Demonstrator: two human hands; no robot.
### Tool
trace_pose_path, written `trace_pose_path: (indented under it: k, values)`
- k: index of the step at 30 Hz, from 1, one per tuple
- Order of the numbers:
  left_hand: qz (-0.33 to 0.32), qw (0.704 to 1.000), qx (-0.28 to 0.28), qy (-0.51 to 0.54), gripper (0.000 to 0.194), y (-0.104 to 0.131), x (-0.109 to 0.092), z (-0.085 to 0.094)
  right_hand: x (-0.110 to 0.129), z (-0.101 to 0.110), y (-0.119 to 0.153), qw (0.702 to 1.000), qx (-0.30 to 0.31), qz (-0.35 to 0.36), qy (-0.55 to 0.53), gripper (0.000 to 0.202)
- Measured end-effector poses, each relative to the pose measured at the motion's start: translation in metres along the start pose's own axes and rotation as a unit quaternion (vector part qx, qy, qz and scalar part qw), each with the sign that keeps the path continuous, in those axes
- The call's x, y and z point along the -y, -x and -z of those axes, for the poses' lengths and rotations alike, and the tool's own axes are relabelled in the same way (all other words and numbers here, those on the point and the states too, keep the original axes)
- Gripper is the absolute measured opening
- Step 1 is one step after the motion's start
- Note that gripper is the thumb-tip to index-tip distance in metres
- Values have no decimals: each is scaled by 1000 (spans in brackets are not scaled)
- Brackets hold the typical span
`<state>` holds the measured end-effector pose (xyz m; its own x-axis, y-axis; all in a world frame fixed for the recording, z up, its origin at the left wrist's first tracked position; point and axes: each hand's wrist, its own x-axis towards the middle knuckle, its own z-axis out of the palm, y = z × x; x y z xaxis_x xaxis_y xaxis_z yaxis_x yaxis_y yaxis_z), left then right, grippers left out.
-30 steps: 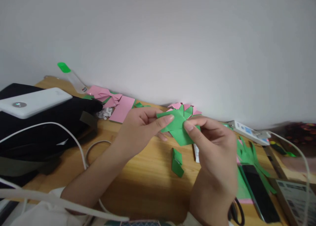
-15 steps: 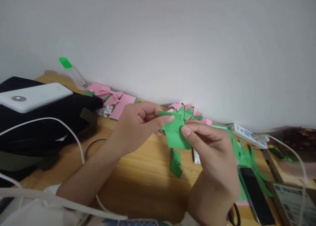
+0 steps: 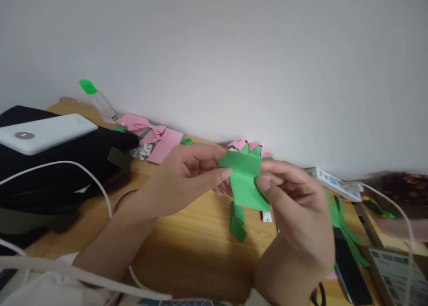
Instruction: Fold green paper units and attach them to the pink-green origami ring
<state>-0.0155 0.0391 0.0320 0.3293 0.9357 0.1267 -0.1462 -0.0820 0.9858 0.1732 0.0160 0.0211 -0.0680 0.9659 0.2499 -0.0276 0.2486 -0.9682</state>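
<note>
Between both hands, above the table, is a small piece of green paper (image 3: 249,188) with a crease across its upper part. My left hand (image 3: 197,172) pinches its left edge between thumb and fingers. The right edge is gripped by my right hand (image 3: 294,199), thumb in front and fingers behind. Below the paper, a folded green paper piece (image 3: 238,223) lies on the wooden table (image 3: 200,248). Behind the hands, against the wall, sits a pink and green folded-paper piece with pointed tips (image 3: 249,148), partly covered by the held paper.
Pink paper sheets (image 3: 167,145) and paper scraps (image 3: 142,151) lie at the back left, near a green-capped clear tube (image 3: 96,101). A white power bank (image 3: 47,132) rests on a black bag (image 3: 100,157). Rightward are a phone (image 3: 351,270), green strips (image 3: 346,221) and a power strip (image 3: 334,183).
The green paper has moved slightly right and down, with its upper part now a broader band above the crease. Both hands still hold it, and my right hand has shifted right.
</note>
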Motion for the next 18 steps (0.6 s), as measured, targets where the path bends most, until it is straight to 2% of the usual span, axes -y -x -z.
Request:
trace_pose_path:
  k: [4, 9, 13, 15, 18]
  values:
    - [7, 999, 7, 40, 17, 1, 1, 1, 2, 2, 1, 999, 8, 28, 27, 20]
    - [13, 998, -10, 52, 25, 4, 5, 3, 7, 1, 4, 990, 11, 66, 126, 31]
    - [13, 999, -19, 33, 10, 5, 8, -1, 12, -2, 7, 976, 43, 121, 176, 37]
    - [17, 999, -14, 27, 7, 5, 8, -3, 12, -4, 8, 974, 41, 115, 189, 36]
    - [20, 999, -25, 11, 4, 5, 6, -5, 10, -5, 8, 984, -9, 67, 165, 32]
